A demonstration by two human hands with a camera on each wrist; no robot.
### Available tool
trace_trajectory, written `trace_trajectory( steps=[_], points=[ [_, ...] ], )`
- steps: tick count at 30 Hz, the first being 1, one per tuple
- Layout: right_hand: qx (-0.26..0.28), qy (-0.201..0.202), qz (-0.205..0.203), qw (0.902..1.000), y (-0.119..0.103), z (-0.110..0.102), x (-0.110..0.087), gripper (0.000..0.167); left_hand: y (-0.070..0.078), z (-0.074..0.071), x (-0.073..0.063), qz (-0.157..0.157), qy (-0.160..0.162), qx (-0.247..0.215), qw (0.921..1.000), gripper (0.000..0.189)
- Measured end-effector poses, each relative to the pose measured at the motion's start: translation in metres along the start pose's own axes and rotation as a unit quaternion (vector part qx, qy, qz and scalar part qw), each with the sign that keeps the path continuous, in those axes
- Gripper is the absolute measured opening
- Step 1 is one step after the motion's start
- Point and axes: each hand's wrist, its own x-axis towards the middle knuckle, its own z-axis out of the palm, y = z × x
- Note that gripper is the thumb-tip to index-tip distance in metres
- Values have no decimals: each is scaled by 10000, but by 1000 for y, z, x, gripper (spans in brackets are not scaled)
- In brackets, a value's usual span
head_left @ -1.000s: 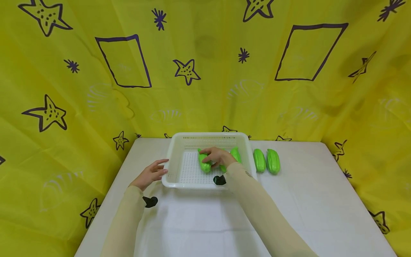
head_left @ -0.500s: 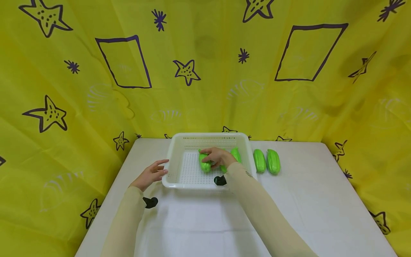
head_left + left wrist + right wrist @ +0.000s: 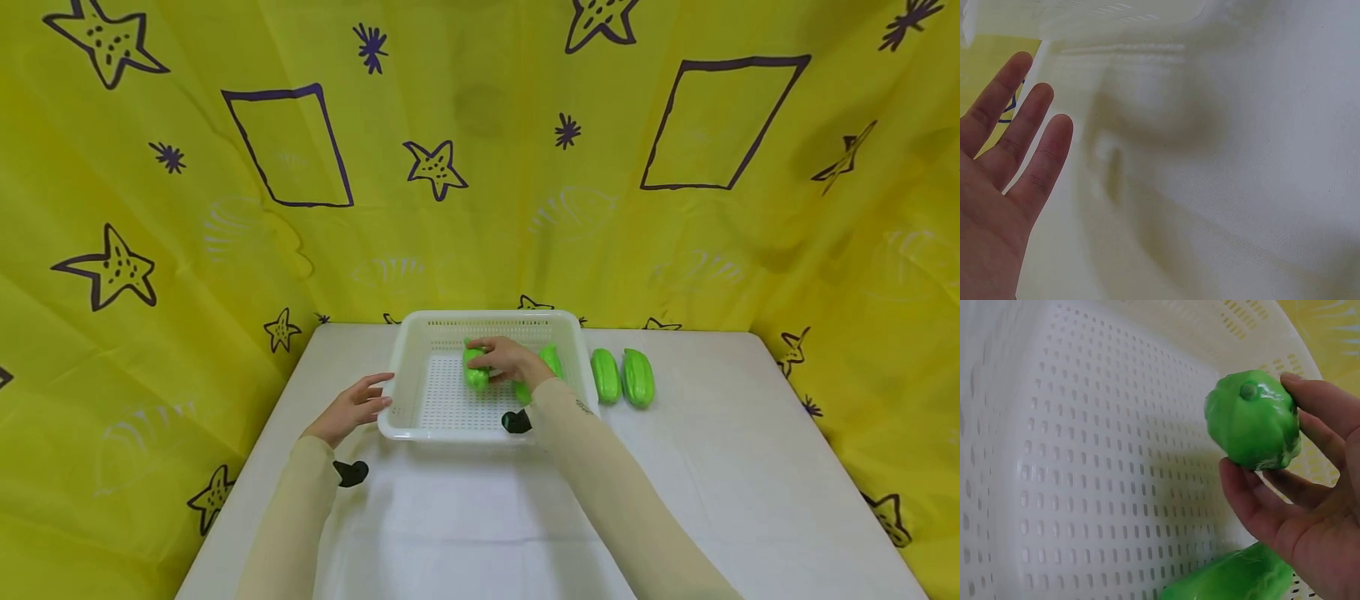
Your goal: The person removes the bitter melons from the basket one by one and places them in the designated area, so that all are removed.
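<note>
At centre, the right hand (image 3: 512, 362) is pinching a glossy green ridged vegetable (image 3: 1250, 422) inside a white perforated plastic basket (image 3: 487, 315); the left hand (image 3: 351, 412), fingers apart, is flanking it. A dark sleeve mark (image 3: 583, 407) is showing, illegible.

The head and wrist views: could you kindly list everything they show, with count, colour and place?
Patterned cloth backdrop: 1, yellow with dark drawings, back and sides
Cloth-covered table: 1, white, inside the backdrop
Rectangular perforated plastic basket: 1, white, on the table
Glossy ridged oblong piece: 1, green, held above the basket floor
Partly hidden pieces: 2, green, in the basket
Outside pieces: 2, green, on the table, right of the basket
Wrist attachments: 2, black, one per wrist
Long sleeves: 2, beige, on both arms
Left grip: 1, bare, at the basket's left side
Right grip: 1, bare, holding the ridged piece
</note>
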Motion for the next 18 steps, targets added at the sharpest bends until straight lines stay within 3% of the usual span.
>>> trace_trajectory(
  steps=[9, 18],
  points=[
    [45, -4, -593, 9982, -5, -8, 0, 56, 3, 0, -1, -25, -14, 26, 10000, 66],
    [-125, -68, -898, 9959, -12, -12, -4, 55, 4, 0, -1, -99, 4, 76, 9999, 62]
  ],
)
